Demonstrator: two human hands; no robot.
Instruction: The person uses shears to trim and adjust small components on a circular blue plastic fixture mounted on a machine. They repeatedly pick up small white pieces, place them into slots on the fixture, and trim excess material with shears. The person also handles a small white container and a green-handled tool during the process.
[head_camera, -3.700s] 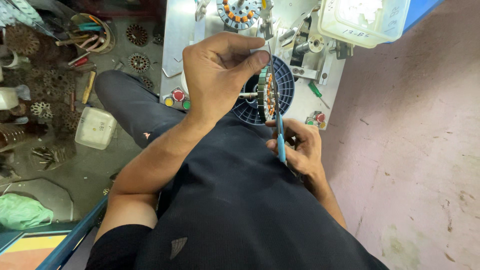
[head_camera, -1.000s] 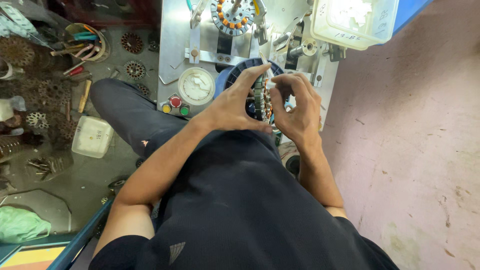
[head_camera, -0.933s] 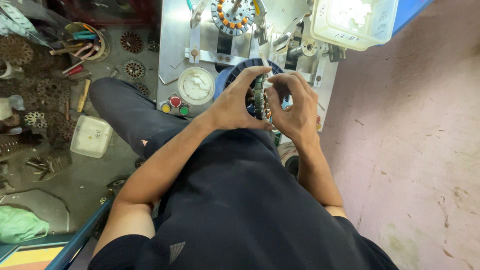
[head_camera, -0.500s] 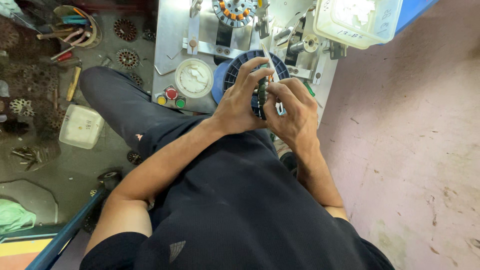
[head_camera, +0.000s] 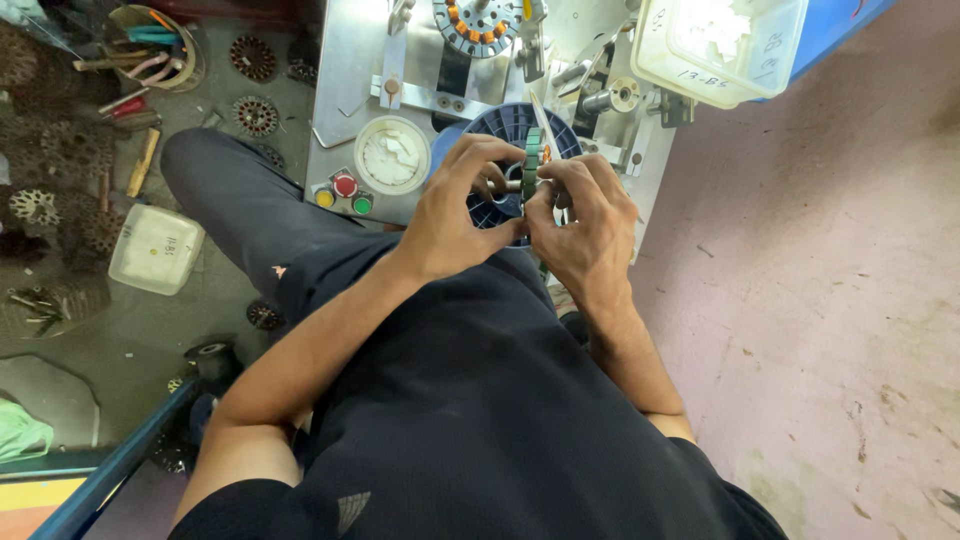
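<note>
A small green ring-shaped part (head_camera: 531, 160) was pinched edge-on between the fingertips of the left hand (head_camera: 452, 205) and the right hand (head_camera: 585, 222), just above the blue spool (head_camera: 500, 125). With so little of it gripped, it could probably slip and fall toward the metal machine (head_camera: 345, 75) behind the fingers.

A: What do the hands hold?
B: The left hand (head_camera: 455, 205) and right hand (head_camera: 585, 215) grip a green ring-shaped part (head_camera: 531, 163), maybe a stator, edge-on, above the blue spool (head_camera: 500, 125).
A: And beside?
B: A white round dish (head_camera: 392, 154).
</note>
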